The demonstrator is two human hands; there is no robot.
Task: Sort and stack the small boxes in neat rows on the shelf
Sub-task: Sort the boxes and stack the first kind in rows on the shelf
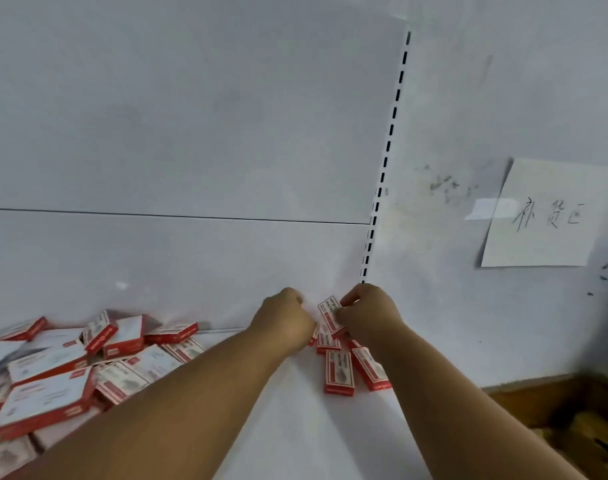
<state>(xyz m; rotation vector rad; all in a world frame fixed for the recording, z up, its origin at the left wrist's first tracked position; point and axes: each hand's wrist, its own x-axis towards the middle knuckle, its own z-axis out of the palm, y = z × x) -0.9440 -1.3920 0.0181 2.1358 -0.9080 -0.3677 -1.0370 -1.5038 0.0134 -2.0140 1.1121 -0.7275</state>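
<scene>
A white shelf carries small red-and-white boxes. At its back right corner my right hand pinches one small box, tilted up against the back panel. My left hand is fisted just left of it, its knuckles toward me; I cannot tell whether it grips anything. Below my hands lie a few small boxes in a loose row, the nearest flat box and a slanted box beside it. A jumbled pile of larger and small boxes covers the shelf's left side.
The white back panel rises behind the shelf, with a slotted upright at its right edge. A handwritten paper note is taped to the wall on the right. A brown cardboard box sits below at lower right.
</scene>
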